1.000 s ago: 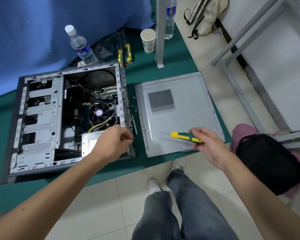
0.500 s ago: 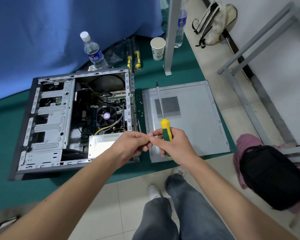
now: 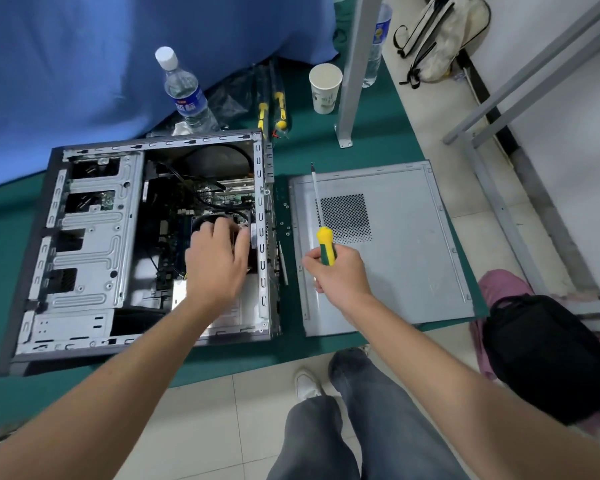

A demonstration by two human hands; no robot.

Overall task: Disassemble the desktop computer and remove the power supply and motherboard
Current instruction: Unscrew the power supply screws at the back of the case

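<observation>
Left hand (image 3: 217,263) is down inside the open computer case (image 3: 146,244), which lies on its side on the green worktop (image 3: 378,133); its fingers (image 3: 222,228) are spread over the dark cooler fan and hide most of it, and whether they actually grip anything there is impossible to tell. The motherboard (image 3: 174,237) shows only in patches around the hand, tangled under black cables. The power supply (image 3: 229,311) sits in the near corner of the case, partly covered by the left forearm. Right hand (image 3: 340,275) is curled tight round the yellow-and-green screwdriver (image 3: 324,237), shaft pointing away over the removed side panel (image 3: 395,244), which lies flat just right of the case. A few tiny screws (image 3: 286,223) lie between case and panel, hard to count. Behind the case stand a water bottle (image 3: 184,95) and a paper cup (image 3: 325,88).
</observation>
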